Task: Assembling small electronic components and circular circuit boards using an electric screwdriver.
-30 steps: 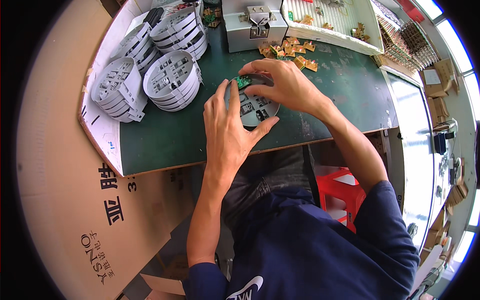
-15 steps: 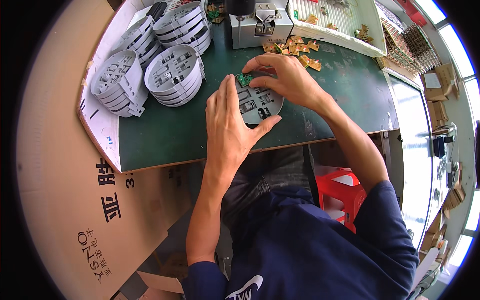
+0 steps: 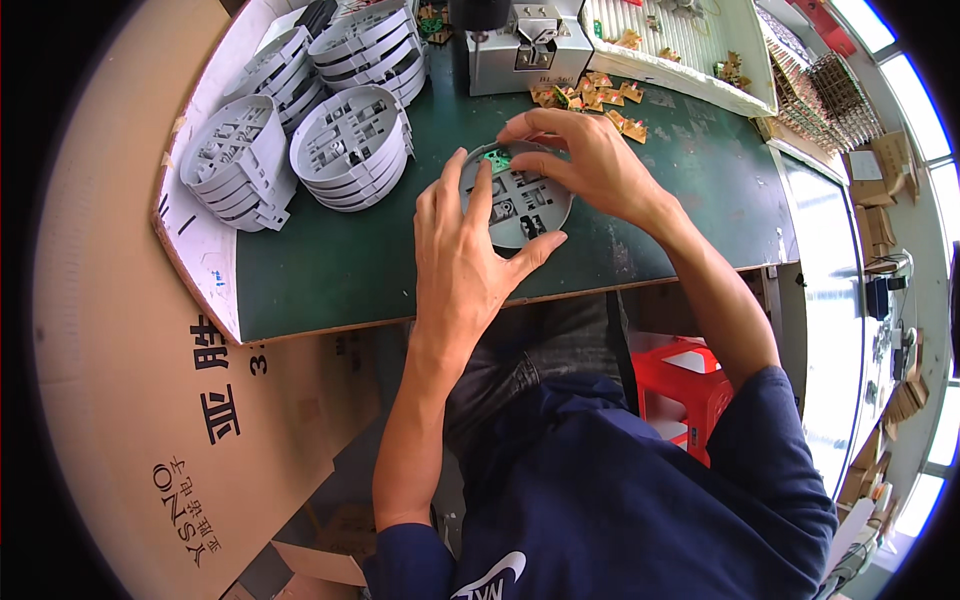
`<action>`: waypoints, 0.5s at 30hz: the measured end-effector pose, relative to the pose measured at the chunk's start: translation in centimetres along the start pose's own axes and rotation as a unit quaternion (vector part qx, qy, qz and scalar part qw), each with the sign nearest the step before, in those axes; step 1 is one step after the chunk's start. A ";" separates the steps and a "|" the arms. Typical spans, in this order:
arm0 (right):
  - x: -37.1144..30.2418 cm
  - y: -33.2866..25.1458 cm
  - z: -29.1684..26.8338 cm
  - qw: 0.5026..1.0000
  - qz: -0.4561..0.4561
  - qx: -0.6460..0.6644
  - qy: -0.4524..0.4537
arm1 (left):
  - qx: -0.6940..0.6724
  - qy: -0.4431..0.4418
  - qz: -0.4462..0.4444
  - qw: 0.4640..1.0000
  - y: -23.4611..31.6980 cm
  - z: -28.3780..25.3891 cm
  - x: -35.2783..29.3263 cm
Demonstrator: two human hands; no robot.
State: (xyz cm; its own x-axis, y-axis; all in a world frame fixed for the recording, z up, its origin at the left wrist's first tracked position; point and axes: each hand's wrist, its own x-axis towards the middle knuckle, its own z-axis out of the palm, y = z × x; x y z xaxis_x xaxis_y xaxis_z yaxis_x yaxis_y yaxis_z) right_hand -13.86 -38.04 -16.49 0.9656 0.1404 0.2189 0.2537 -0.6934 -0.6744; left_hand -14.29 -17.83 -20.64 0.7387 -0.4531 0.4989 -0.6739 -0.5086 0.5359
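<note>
On the green tabletop (image 3: pixel 350 280) lies a round grey plastic housing (image 3: pixel 515 210) with molded slots and small black parts inside. A small green circuit board (image 3: pixel 497 159) sits at its far left side, within the rim. My left hand (image 3: pixel 455 245) spans the housing, its thumb at the near right rim and its fingers along the left side. One left fingertip reaches to the board's near edge. My right hand (image 3: pixel 600 170) curls over the far right rim, thumb inside and index finger beyond the edge. Its other fingers are partly hidden.
Stacks of similar grey housings (image 3: pixel 350 150) stand at the left. Behind the hands is a silver machine (image 3: pixel 528 60). Several small tan circuit boards (image 3: pixel 600 95) lie beside it. A white foam tray (image 3: pixel 690 85) stands far right; a red stool (image 3: pixel 685 385) is below the table.
The green board has gone from between my right thumb and index finger to lying inside the housing. A left finger has moved in over the rim toward it. The housing has shifted slightly right.
</note>
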 end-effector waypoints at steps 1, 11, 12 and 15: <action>-0.2 0.2 0.0 1.000 0.001 0.001 0.000 | 0.005 -0.001 0.001 1.000 0.0 0.0 0.0; 10.1 -5.9 -5.3 0.911 -0.194 0.262 0.254 | -0.001 -0.007 0.003 1.000 0.3 0.1 0.6; 12.1 -7.5 -4.3 0.915 -0.203 0.296 0.183 | 0.006 -0.014 -0.015 1.000 -0.8 -0.4 -0.2; 14.9 -9.8 -7.3 0.936 -0.191 0.281 0.090 | -0.017 -0.024 -0.003 1.000 -0.3 -0.1 0.3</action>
State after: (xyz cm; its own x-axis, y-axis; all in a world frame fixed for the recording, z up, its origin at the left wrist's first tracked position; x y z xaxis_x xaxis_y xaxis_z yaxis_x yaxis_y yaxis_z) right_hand -2.40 -34.28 -1.50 0.7853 0.1460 0.6017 0.6181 -0.1272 -0.7758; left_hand -13.84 -17.74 -20.55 0.7415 -0.4861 0.4625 -0.6693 -0.4864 0.5617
